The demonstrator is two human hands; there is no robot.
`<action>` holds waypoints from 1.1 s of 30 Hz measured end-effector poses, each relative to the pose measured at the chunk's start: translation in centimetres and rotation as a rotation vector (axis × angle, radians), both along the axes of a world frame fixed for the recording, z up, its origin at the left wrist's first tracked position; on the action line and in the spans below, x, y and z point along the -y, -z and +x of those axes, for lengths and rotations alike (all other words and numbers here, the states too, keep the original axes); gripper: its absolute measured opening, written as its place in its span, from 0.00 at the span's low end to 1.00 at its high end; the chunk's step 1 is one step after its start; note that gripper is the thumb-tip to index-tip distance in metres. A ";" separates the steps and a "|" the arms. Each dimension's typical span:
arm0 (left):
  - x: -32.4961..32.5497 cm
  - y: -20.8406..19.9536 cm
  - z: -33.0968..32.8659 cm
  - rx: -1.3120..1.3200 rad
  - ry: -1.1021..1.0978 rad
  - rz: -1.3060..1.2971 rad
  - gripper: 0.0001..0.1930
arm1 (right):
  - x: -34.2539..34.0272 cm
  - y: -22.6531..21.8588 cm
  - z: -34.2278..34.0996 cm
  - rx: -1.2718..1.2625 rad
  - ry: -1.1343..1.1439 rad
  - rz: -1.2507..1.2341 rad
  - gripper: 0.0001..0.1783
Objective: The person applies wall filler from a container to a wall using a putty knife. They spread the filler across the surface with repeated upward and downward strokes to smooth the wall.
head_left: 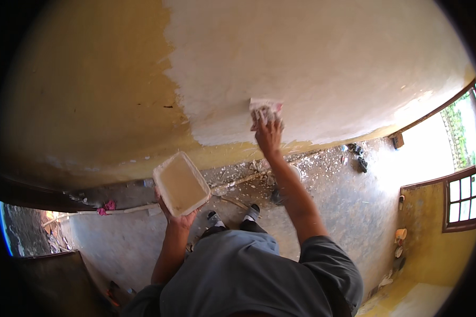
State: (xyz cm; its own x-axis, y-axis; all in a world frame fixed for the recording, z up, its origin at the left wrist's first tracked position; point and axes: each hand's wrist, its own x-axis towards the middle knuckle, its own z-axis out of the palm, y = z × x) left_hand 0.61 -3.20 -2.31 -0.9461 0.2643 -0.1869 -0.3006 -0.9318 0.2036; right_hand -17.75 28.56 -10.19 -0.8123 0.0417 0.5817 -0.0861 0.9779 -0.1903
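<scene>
Left hand: gripping pale tub, below white patch | right hand: holding flat pad against white patch | yellow paint: left of patch

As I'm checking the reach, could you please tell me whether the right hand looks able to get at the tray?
Probably yes: nothing shows between the right hand, holding a flat tool at the wall, and the open tray held in the left hand.
</scene>
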 end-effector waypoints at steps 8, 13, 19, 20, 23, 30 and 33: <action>1.0 0.2 -0.1 0.107 -0.051 -0.174 0.38 | 7.0 3.1 2.3 -0.117 -0.108 -1.642 0.29; 1.1 -1.3 0.8 0.097 -0.066 -0.177 0.38 | 10.8 -4.9 -0.7 -0.198 0.118 -0.781 0.33; 3.6 0.0 1.1 0.050 -0.045 -0.181 0.39 | 12.7 4.3 0.8 -0.007 0.040 -0.319 0.39; 2.8 -1.2 0.5 0.085 -0.069 -0.210 0.39 | 10.9 7.8 1.0 0.134 0.012 -0.414 0.35; 3.0 -0.2 -0.2 0.098 -0.058 -0.208 0.39 | 6.4 9.7 -0.7 -0.265 0.044 -1.905 0.24; 3.8 -1.0 1.4 0.080 -0.047 -0.123 0.38 | 7.3 -12.6 -2.0 -0.294 0.181 -2.014 0.23; 3.3 -1.4 1.3 0.080 -0.040 -0.146 0.38 | 9.9 -13.1 -3.3 -0.471 -0.005 -1.715 0.23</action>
State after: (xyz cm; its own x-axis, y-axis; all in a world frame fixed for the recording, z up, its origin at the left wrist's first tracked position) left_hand 1.87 -6.48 -0.87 -0.9359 0.1912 -0.2959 -0.2844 -0.9057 0.3144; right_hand -21.06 18.65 2.88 -0.6080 0.7921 0.0541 -0.4314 -0.2724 -0.8601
